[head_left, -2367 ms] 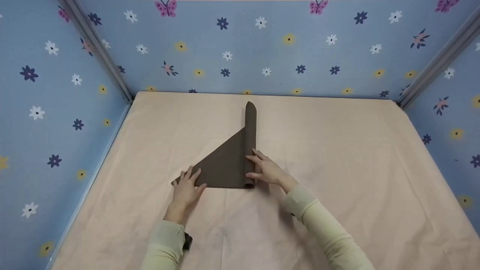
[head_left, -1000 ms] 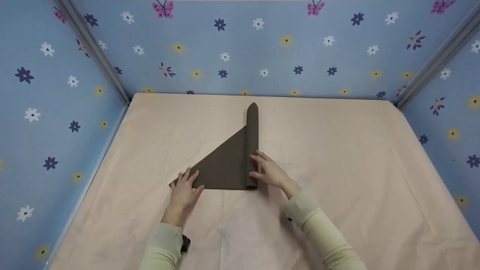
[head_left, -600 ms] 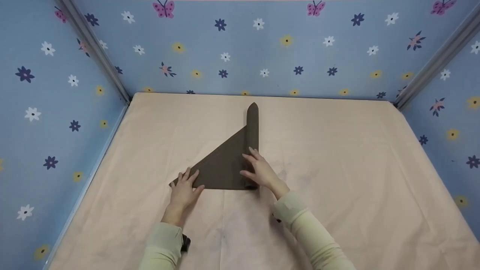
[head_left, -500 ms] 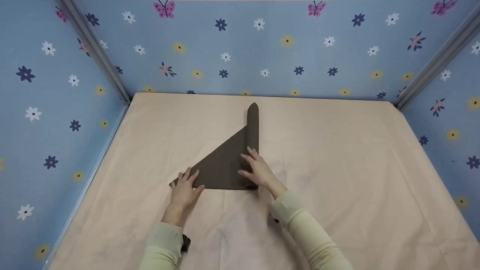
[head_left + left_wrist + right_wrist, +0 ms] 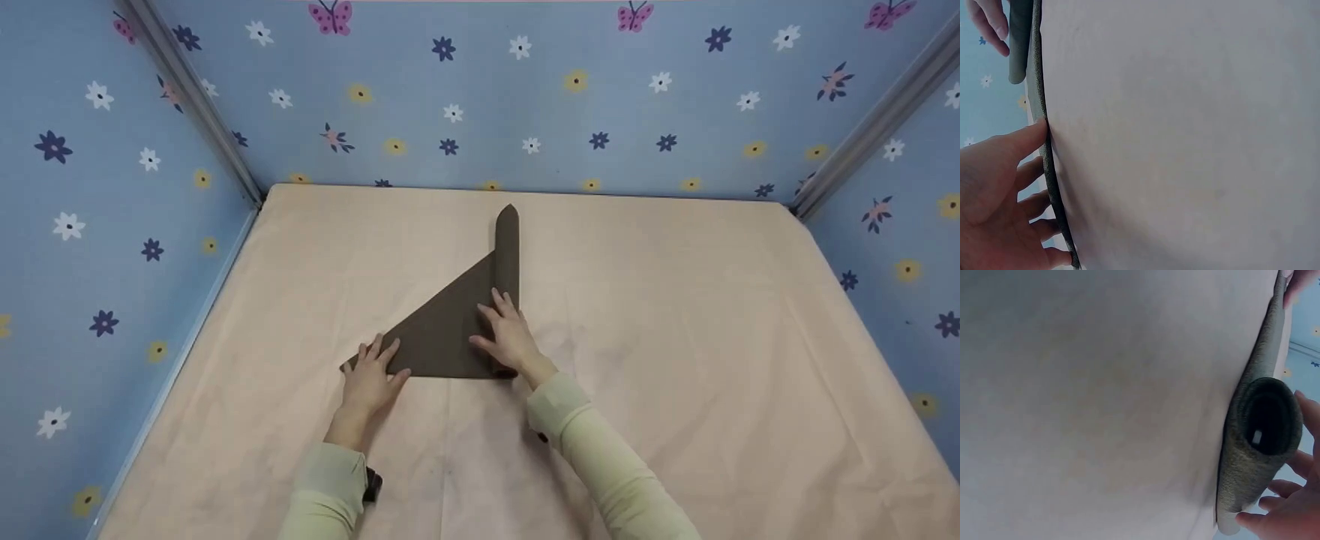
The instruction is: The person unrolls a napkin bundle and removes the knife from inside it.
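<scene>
A dark grey-brown napkin-like cloth (image 5: 442,322) lies on the table, flat and triangular on the left. Its right side is rolled into an upright-running tube (image 5: 508,244) with a pointed far end. My left hand (image 5: 367,382) rests on the left corner, fingers spread; the left wrist view shows the thumb and fingertips along the cloth's edge (image 5: 1050,169). Over the near part of the tube lies my right hand (image 5: 514,341), fingers apart and lightly bent. In the right wrist view the tube's hollow end (image 5: 1266,417) faces me, with fingertips (image 5: 1247,519) touching its side.
A pale peach cloth (image 5: 675,315) with faint creases covers the table. Blue flower-patterned panels (image 5: 495,97) stand at the back and both sides, joined by grey corner posts (image 5: 187,97). A small black device (image 5: 373,485) sits at the left wrist.
Over the last second my right hand has slid left, from the tube's right side to across its top. The left hand stays on the corner, and the tube lies nearly as before.
</scene>
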Action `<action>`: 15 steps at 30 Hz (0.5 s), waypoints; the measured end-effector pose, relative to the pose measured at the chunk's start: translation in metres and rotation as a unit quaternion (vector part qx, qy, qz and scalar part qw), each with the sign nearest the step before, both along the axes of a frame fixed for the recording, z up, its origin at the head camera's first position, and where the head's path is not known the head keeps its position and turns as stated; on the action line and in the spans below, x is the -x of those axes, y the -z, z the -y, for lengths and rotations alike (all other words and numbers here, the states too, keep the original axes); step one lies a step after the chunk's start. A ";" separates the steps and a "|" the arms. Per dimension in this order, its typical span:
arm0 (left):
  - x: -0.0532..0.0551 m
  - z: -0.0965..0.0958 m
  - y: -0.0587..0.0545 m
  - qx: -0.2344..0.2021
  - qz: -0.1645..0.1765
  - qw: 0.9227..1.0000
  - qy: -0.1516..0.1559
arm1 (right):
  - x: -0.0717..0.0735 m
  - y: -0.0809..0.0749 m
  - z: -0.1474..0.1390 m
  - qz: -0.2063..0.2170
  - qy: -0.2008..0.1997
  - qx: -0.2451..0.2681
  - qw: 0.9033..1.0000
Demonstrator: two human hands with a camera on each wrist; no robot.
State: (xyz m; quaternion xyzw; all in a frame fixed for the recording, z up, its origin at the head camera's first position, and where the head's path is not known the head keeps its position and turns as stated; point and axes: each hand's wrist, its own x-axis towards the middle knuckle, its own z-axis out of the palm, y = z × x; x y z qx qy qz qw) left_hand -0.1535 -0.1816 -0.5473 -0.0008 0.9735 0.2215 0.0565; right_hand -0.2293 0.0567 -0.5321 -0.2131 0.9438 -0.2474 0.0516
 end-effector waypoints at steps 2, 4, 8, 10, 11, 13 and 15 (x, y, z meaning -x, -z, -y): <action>0.000 0.000 0.000 0.000 0.001 1.000 -0.001 | 0.001 0.001 0.000 0.004 0.004 -0.011 1.000; 0.000 0.000 0.000 -0.001 0.002 1.000 -0.002 | 0.001 0.002 0.001 0.005 0.005 -0.022 1.000; 0.001 0.000 0.000 0.001 0.004 1.000 -0.001 | 0.003 0.004 0.002 0.005 0.005 -0.047 0.999; 0.001 0.000 0.000 0.001 0.005 1.000 -0.001 | 0.003 0.005 0.002 0.003 0.002 -0.060 0.998; 0.001 0.000 0.000 0.002 0.005 1.000 -0.001 | 0.003 0.005 0.002 0.002 0.001 -0.068 0.998; 0.001 0.000 0.000 0.005 0.004 1.000 -0.001 | 0.003 0.006 0.002 0.001 0.000 -0.084 0.997; 0.000 0.000 0.000 0.006 0.004 1.000 -0.001 | 0.003 0.007 0.001 -0.003 -0.002 -0.097 0.995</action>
